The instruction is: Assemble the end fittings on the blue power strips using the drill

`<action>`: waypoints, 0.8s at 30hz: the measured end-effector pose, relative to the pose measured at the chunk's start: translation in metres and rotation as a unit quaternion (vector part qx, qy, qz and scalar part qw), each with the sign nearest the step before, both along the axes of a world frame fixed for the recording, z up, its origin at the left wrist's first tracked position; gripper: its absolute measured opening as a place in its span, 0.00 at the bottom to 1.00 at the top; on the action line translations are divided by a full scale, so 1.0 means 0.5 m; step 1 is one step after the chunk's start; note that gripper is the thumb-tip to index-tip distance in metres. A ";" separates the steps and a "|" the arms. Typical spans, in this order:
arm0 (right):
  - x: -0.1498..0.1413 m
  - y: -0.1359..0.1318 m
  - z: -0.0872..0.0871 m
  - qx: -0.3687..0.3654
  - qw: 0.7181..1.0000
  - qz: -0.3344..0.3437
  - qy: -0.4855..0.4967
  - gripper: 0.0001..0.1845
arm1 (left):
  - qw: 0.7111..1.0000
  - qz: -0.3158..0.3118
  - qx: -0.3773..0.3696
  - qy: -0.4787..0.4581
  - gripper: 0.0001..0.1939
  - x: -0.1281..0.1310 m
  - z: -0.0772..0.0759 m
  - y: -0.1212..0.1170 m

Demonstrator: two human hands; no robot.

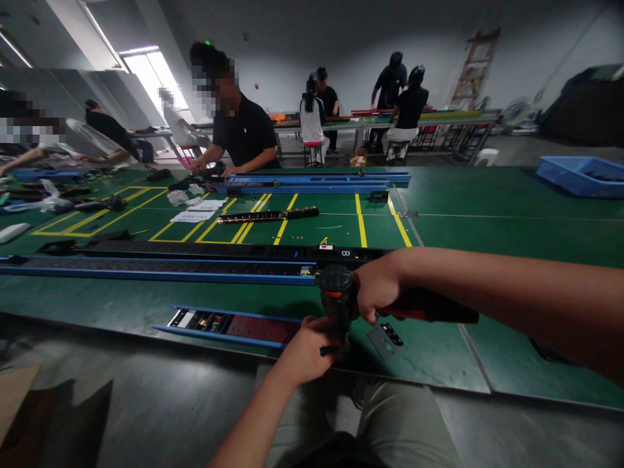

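Observation:
My right hand (380, 286) is wrapped round the grip of a black cordless power screwdriver (336, 296), which points down at the near edge of the table. Beneath it, my left hand (309, 351) is closed at the right end of a short blue-edged power strip (263, 329). A small dark piece (329, 350) shows at my left fingertips. The tool and my fingers hide the strip's end and the tool's tip. White and dark parts show inside the strip's open left end. A flat grey plate with black and green marks (386, 341) lies right of the tool.
Two long strips, one blue-edged (160, 268) and one black (219, 250), lie across the green table (487, 224). Beyond them are a narrow dark part (268, 215), paper labels (199, 211) and more blue rails (316, 182). A blue bin (580, 175) stands far right. A co-worker (244, 123) works opposite.

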State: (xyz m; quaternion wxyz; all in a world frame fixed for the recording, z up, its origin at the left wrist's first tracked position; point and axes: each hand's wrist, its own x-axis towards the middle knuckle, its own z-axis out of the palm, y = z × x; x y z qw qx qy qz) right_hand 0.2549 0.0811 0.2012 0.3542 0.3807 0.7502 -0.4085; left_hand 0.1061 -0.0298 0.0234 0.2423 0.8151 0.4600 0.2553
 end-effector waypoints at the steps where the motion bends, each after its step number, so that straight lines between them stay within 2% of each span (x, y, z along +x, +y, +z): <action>1: -0.006 0.003 0.000 -0.006 1.000 -0.005 -0.019 0.09 | 1.000 -0.002 0.000 0.001 0.05 0.000 0.002 0.000; 3: -0.008 0.004 0.002 0.011 0.999 -0.007 -0.041 0.09 | 1.000 -0.005 0.000 0.001 0.06 -0.001 0.004 0.001; 6: 0.011 -0.010 0.006 0.024 0.999 -0.038 -0.008 0.11 | 1.000 -0.006 0.002 0.002 0.05 -0.002 0.001 0.002; 11: 0.057 -0.048 0.009 0.015 0.987 -0.158 0.009 0.12 | 1.000 -0.006 0.006 0.016 0.04 -0.004 -0.012 0.005; 13: 0.063 -0.059 0.009 0.014 0.982 -0.187 0.014 0.13 | 1.000 -0.004 0.011 0.018 0.04 -0.004 -0.016 0.004; 17: 0.058 -0.066 0.004 -0.005 0.985 -0.175 -0.005 0.14 | 0.999 -0.006 0.023 0.021 0.04 -0.006 -0.019 0.003; 24: 0.059 -0.061 -0.013 -0.004 0.988 -0.153 0.024 0.15 | 0.999 -0.003 0.021 0.024 0.01 -0.007 -0.020 0.001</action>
